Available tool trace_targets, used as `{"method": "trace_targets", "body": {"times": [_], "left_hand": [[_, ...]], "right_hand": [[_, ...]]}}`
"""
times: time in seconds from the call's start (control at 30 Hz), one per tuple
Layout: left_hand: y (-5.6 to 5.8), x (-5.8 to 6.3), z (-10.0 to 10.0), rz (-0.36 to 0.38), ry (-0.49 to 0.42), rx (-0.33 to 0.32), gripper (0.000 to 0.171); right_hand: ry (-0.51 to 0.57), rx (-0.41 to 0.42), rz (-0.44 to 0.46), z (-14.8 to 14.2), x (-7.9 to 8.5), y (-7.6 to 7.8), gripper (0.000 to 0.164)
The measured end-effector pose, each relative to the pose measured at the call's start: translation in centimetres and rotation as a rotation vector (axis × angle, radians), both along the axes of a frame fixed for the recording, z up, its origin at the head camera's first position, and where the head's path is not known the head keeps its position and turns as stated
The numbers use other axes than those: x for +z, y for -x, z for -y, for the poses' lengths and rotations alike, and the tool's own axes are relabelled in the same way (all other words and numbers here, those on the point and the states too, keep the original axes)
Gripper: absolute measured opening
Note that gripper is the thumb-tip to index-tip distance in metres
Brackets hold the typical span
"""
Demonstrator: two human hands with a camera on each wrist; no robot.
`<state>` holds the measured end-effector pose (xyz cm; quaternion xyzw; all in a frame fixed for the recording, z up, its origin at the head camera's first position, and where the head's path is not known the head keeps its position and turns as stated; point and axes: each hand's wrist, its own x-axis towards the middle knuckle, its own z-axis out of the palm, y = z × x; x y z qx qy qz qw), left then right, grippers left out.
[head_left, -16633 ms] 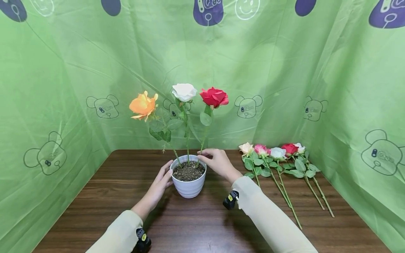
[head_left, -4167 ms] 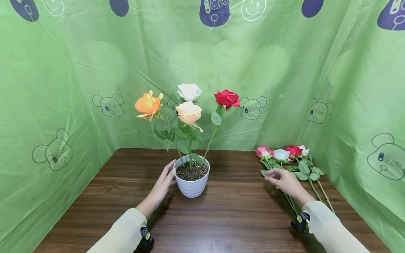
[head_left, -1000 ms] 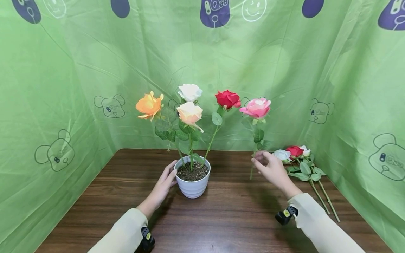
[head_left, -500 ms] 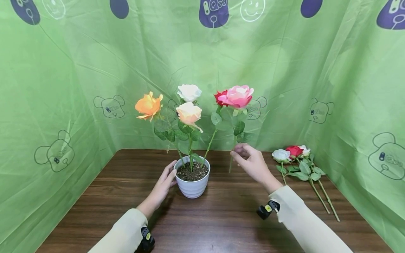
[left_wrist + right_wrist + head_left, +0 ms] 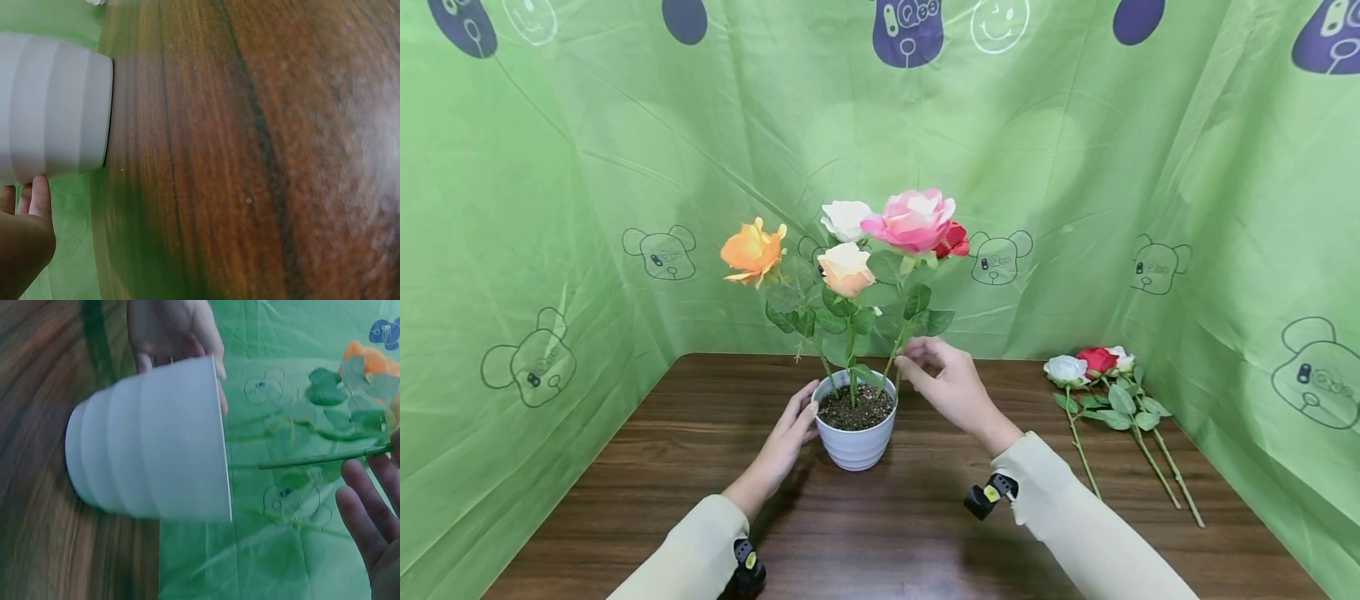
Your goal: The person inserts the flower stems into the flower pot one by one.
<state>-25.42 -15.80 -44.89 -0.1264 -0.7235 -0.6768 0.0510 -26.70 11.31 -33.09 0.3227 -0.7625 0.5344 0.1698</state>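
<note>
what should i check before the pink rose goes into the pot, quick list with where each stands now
1. Pot steadied: ok, the left hand rests against its side.
2. Pink rose held: ok, the right hand pinches its stem.
3. Stem tip in the soil: not ok, the right wrist view shows it free outside the pot.
4. Pink bloom clear of the red rose: cannot tell; they overlap in the head view, but contact is unclear.
5. Soil loose enough to push into: cannot tell by sight.
</note>
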Motion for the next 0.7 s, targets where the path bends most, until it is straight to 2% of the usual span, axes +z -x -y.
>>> {"method": "trace_targets", "body": {"times": [0.2,0.7], "left_hand": [[0.0,0.1,0.0,-0.004,-0.005,-0.004,0.052],[0.1,-0.1,0.1,0.009,-0.003,-0.001,0.051]], "right_hand": [[-0.009,0.028,-0.072,2.1,-0.9,0.7,0.018],[-0.067,0.018,-0.094,6.5,-2.5,1.1,0.016]]}}
